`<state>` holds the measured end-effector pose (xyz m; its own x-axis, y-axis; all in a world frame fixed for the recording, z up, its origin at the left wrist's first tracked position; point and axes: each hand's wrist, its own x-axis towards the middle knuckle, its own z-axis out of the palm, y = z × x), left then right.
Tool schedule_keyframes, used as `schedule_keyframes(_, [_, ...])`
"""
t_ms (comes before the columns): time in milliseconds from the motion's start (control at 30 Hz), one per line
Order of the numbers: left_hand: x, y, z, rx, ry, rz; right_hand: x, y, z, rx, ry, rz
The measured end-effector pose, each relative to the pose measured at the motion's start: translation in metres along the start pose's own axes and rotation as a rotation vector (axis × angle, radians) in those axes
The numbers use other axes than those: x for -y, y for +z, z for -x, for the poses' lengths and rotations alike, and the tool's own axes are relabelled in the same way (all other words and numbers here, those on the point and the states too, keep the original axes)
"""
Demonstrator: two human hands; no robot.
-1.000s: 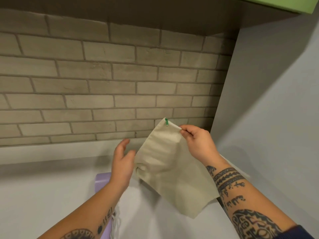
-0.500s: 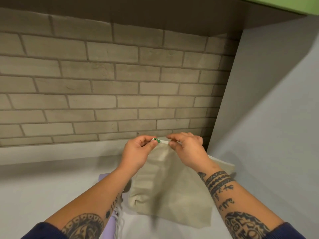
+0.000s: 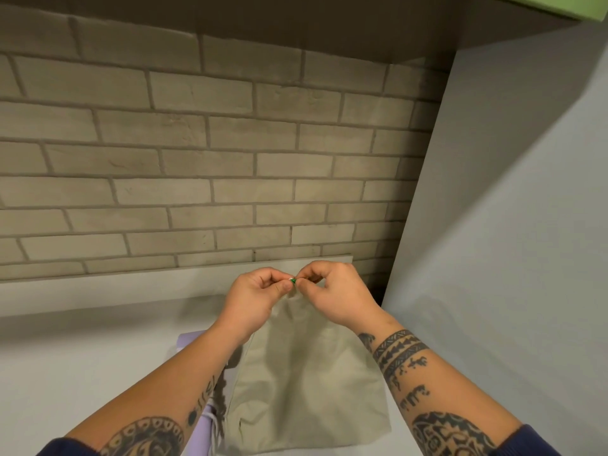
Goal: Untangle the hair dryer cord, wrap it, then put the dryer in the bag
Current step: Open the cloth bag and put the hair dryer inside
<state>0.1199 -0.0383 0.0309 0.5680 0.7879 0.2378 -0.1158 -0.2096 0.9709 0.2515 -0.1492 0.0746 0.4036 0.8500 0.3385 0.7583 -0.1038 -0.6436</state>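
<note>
A beige cloth bag (image 3: pixel 306 383) hangs from my two hands above the grey counter. My left hand (image 3: pixel 253 301) and my right hand (image 3: pixel 335 294) meet at its top edge, and both pinch it beside a small green tag (image 3: pixel 293 281). The lilac hair dryer (image 3: pixel 192 340) lies on the counter under my left forearm, which hides most of it. A bit of its white cord (image 3: pixel 214 426) shows at the bottom, next to the bag.
The grey counter (image 3: pixel 82 366) runs to a brick wall (image 3: pixel 197 176) at the back. A plain grey side wall (image 3: pixel 510 258) closes off the right. A green cabinet edge (image 3: pixel 592 8) juts out overhead at the top right.
My left hand rose from beside the bag to its top edge. Both hands came together at the green tag, and the bag now hangs lower and straighter.
</note>
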Motion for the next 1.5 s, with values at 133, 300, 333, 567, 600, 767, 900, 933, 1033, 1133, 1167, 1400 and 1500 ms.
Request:
schedule_keyframes(133, [-0.006, 0.009, 0.0, -0.106, 0.025, -0.009, 0.007, 0.0, -0.005, -0.038, 0.159, -0.153])
schedule_keyframes(300, [-0.01, 0.002, -0.007, -0.236, 0.036, 0.051, -0.005, -0.004, -0.011, -0.029, 0.314, -0.392])
schedule_keyframes(333, [-0.009, -0.002, -0.008, -0.246, 0.038, 0.052, -0.009, -0.006, -0.011, -0.024, 0.329, -0.408])
schedule_keyframes(567, [-0.001, -0.026, -0.012, -0.399, 0.036, 0.16, -0.037, -0.029, -0.002, -0.094, 0.408, -0.418])
schedule_keyframes(600, [0.0, -0.031, -0.014, -0.429, 0.031, 0.169, -0.043, -0.035, -0.001, -0.131, 0.42, -0.411])
schedule_keyframes(767, [0.013, -0.046, -0.019, -0.555, -0.011, 0.097, -0.063, -0.059, 0.007, -0.224, 0.467, -0.373])
schedule_keyframes(900, [0.017, -0.046, -0.021, -0.588, -0.034, 0.073, -0.071, -0.066, 0.012, -0.263, 0.486, -0.357])
schedule_keyframes(933, [0.017, -0.046, -0.021, -0.591, -0.041, 0.077, -0.075, -0.067, 0.012, -0.273, 0.488, -0.341])
schedule_keyframes(1033, [0.016, -0.046, -0.025, -0.584, -0.05, 0.077, -0.084, -0.073, 0.009, -0.322, 0.496, -0.284])
schedule_keyframes(1133, [0.014, -0.052, -0.033, -0.583, -0.075, 0.079, -0.089, -0.085, 0.004, -0.396, 0.518, -0.246])
schedule_keyframes(1167, [0.013, -0.055, -0.036, -0.582, -0.087, 0.086, -0.09, -0.089, 0.004, -0.43, 0.524, -0.238])
schedule_keyframes(1400, [0.008, -0.063, -0.059, -0.498, -0.1, 0.162, -0.085, -0.093, -0.012, -0.574, 0.512, -0.444])
schedule_keyframes(1500, [-0.013, -0.059, -0.071, -0.484, -0.003, 0.252, -0.077, -0.094, -0.024, -0.68, 0.423, -0.721])
